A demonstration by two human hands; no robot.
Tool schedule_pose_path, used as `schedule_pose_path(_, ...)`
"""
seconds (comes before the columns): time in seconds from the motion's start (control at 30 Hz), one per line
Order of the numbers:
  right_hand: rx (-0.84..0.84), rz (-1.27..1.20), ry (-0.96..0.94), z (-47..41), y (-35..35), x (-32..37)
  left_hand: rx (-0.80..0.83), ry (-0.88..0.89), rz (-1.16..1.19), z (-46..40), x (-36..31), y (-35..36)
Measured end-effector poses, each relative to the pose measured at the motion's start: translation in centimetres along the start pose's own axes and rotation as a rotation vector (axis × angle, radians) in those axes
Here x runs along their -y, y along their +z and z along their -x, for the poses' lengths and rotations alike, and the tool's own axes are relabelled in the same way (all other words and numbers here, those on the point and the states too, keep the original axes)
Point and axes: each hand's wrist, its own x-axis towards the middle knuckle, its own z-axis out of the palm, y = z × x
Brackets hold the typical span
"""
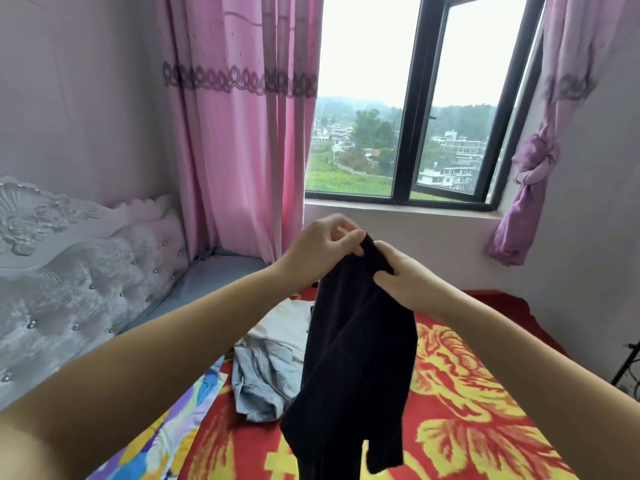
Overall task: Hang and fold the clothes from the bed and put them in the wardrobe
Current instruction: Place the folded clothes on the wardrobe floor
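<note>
The black garment [353,358] hangs in front of the bed [485,393], and its lowest part runs off the bottom edge, so its full length cannot be told. Behind the garment, the white clothing [284,323] and the pale denim piece [263,379] are partly covered; what kind of clothes they are stays unclear. The fingertips of the left hand [325,251] and right hand [401,275] are buried in the garment's top folds. Right of the bed, a dark stand [628,368] is cut by the frame's edge.
</note>
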Motion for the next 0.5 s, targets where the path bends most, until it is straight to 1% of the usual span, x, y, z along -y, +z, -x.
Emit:
schedule_pose_path(0.03,-0.009,-0.042,-0.012,0.0,-0.4,0.0,0.021,0.141,-0.24,-0.1,0.1,-0.6)
schedule_pose_path(0.07,-0.007,-0.092,-0.029,0.0,-0.7,0.1,0.088,0.228,-0.431,-0.4,0.4,-1.1)
schedule_pose_path(0.1,0.001,-0.138,-0.05,0.0,-0.9,0.3,0.192,0.244,-0.533,-0.6,0.5,-1.4)
schedule_pose_path(0.13,0.007,-0.165,-0.074,0.0,-1.2,0.5,0.297,0.196,-0.531,-0.7,0.2,-1.6)
schedule_pose_path(0.17,0.007,-0.17,-0.102,0.1,-1.5,0.7,0.374,0.126,-0.418,-0.7,-0.1,-1.7)
schedule_pose_path(0.2,0.003,-0.163,-0.127,0.1,-1.8,0.9,0.407,0.05,-0.277,-1.0,-0.1,-1.6)
schedule_pose_path(0.23,-0.003,-0.15,-0.134,0.0,-2.2,0.9,0.401,-0.007,-0.155,-1.1,-0.2,-1.5)
schedule_pose_path(0.27,-0.004,-0.138,-0.12,0.0,-2.5,0.7,0.368,-0.024,-0.109,-1.2,-0.3,-1.4)
schedule_pose_path(0.3,0.01,-0.121,-0.088,0.0,-2.8,0.2,0.331,-0.028,-0.104,-1.4,-0.2,-1.4)
schedule_pose_path(0.37,0.091,-0.06,0.005,0.3,-2.7,-1.6,0.286,-0.014,-0.117,-1.8,-0.4,-1.3)
schedule_pose_path(0.43,0.155,-0.016,0.125,1.1,-1.6,-5.0,0.251,-0.02,-0.13,-2.4,-1.0,-1.3)
schedule_pose_path(0.5,0.167,-0.011,0.235,2.2,0.1,-9.0,0.237,-0.021,-0.126,-2.9,-1.8,-1.6)
